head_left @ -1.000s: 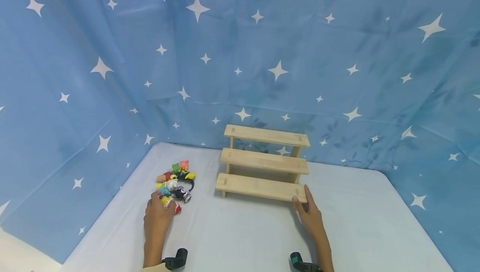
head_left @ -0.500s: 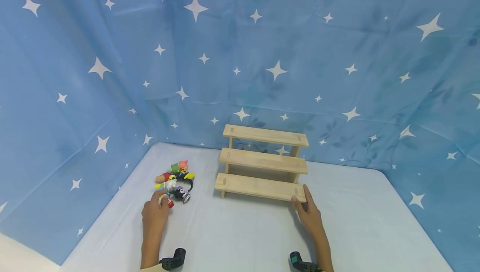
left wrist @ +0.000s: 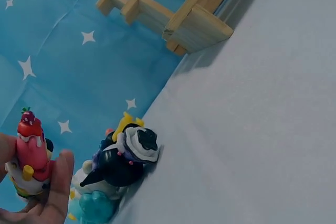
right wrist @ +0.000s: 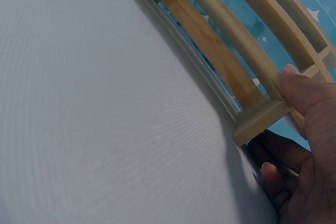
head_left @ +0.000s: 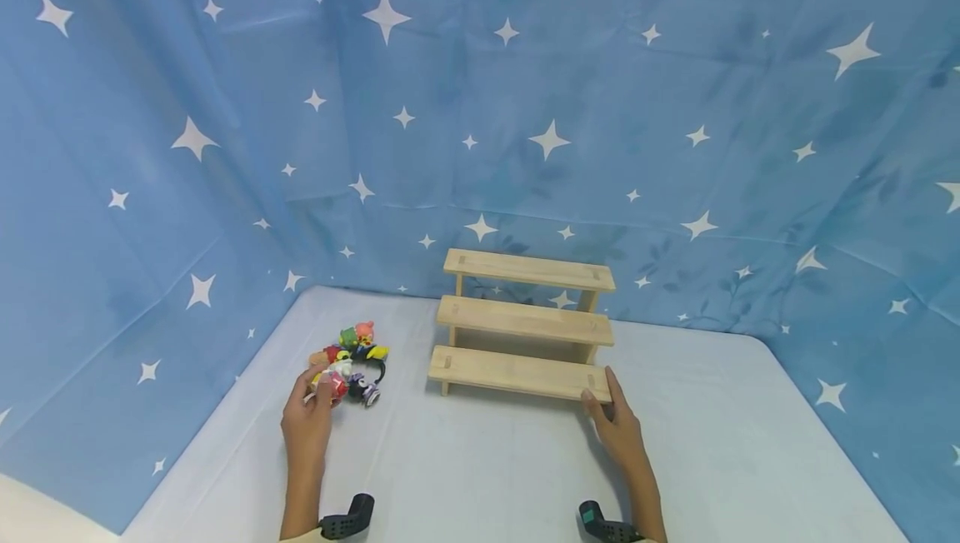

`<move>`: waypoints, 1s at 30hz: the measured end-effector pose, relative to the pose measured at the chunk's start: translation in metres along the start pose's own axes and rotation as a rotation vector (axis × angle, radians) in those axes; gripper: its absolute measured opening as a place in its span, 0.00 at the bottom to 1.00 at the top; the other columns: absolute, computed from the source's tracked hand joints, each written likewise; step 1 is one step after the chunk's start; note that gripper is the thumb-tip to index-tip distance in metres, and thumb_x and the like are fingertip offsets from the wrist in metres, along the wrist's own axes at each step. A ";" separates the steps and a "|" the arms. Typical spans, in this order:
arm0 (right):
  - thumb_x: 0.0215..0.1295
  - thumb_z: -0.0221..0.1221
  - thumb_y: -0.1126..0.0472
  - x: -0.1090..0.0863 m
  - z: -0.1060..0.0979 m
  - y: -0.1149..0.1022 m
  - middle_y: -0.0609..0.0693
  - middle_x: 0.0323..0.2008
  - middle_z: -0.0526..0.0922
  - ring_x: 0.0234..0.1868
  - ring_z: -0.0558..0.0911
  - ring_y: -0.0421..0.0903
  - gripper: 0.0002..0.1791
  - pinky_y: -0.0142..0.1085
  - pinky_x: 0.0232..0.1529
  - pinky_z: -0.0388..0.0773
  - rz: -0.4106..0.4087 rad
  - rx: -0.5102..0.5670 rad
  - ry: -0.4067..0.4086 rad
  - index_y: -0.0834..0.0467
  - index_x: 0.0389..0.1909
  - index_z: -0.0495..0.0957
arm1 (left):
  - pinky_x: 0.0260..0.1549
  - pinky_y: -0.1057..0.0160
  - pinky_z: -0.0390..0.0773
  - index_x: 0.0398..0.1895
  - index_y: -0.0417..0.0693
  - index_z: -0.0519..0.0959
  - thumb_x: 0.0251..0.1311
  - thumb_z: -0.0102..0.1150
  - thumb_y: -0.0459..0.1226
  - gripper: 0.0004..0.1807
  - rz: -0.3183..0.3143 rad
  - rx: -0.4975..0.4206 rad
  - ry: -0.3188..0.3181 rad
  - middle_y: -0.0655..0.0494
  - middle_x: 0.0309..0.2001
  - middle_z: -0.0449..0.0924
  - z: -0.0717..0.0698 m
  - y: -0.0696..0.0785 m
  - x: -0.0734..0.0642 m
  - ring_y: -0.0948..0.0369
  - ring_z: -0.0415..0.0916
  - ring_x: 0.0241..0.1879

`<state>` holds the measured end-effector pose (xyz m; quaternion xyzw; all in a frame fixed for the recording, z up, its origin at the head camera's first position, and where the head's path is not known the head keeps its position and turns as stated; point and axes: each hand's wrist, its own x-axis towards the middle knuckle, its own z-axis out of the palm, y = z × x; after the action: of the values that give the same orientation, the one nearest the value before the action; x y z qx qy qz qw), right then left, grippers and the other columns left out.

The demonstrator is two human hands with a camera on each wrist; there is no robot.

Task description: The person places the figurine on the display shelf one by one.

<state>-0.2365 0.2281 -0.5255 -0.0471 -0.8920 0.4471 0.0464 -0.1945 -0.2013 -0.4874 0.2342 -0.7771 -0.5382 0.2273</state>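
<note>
My left hand (head_left: pixel 306 422) pinches a small toy figurine (left wrist: pixel 32 153) between thumb and fingers. It has a red-and-pink top with a strawberry on it and a white-and-yellow lower part. In the left wrist view it stands out against the blue cloth, beside other figurines (left wrist: pixel 118 163), one of them black with a white-and-purple frill. My right hand (head_left: pixel 621 430) grips the right end of the lowest step of a three-tier wooden display shelf (head_left: pixel 517 374). In the right wrist view its thumb lies on the step edge, with the fingers curled behind the end support (right wrist: pixel 261 120).
Several colourful figurines (head_left: pixel 365 332) lie in a pile at the left of the white-covered table (head_left: pixel 480 468). A blue curtain (head_left: pixel 525 93) with white stars hangs behind the table and along its sides. The shelf stands near the curtain at the back.
My left hand has picked the figurine off the near side of the pile and turned it, drawing slightly away from where it lay. The right hand stays on the shelf.
</note>
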 end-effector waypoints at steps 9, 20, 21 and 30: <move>0.72 0.48 0.38 0.001 0.002 0.001 0.64 0.76 0.46 0.76 0.49 0.66 0.45 0.60 0.72 0.48 -0.001 0.000 0.006 0.56 0.78 0.41 | 0.49 0.59 0.77 0.60 0.48 0.76 0.71 0.51 0.48 0.21 0.000 -0.055 -0.021 0.41 0.68 0.64 0.007 0.003 -0.005 0.47 0.66 0.62; 0.72 0.48 0.39 0.000 0.001 -0.002 0.64 0.76 0.47 0.75 0.50 0.66 0.44 0.60 0.72 0.49 -0.005 0.000 0.004 0.57 0.78 0.41 | 0.60 0.57 0.73 0.63 0.45 0.73 0.68 0.58 0.43 0.23 0.008 -0.193 -0.185 0.49 0.72 0.59 0.013 0.005 -0.007 0.50 0.54 0.73; 0.73 0.48 0.39 0.000 0.001 -0.002 0.64 0.76 0.47 0.75 0.50 0.66 0.44 0.60 0.72 0.49 -0.006 -0.002 0.005 0.57 0.78 0.41 | 0.56 0.63 0.75 0.65 0.46 0.71 0.68 0.58 0.41 0.24 -0.002 -0.211 -0.216 0.49 0.73 0.58 0.013 0.006 -0.007 0.51 0.55 0.71; 0.72 0.47 0.38 -0.002 0.000 -0.003 0.64 0.76 0.46 0.76 0.49 0.66 0.45 0.59 0.72 0.48 0.015 -0.025 0.005 0.56 0.78 0.40 | 0.39 0.74 0.74 0.72 0.54 0.61 0.61 0.52 0.23 0.36 -0.063 -0.447 -0.503 0.54 0.75 0.48 0.018 0.015 -0.008 0.69 0.69 0.40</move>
<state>-0.2347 0.2261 -0.5231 -0.0553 -0.8970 0.4363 0.0449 -0.2003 -0.1786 -0.4796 0.0622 -0.6640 -0.7429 0.0573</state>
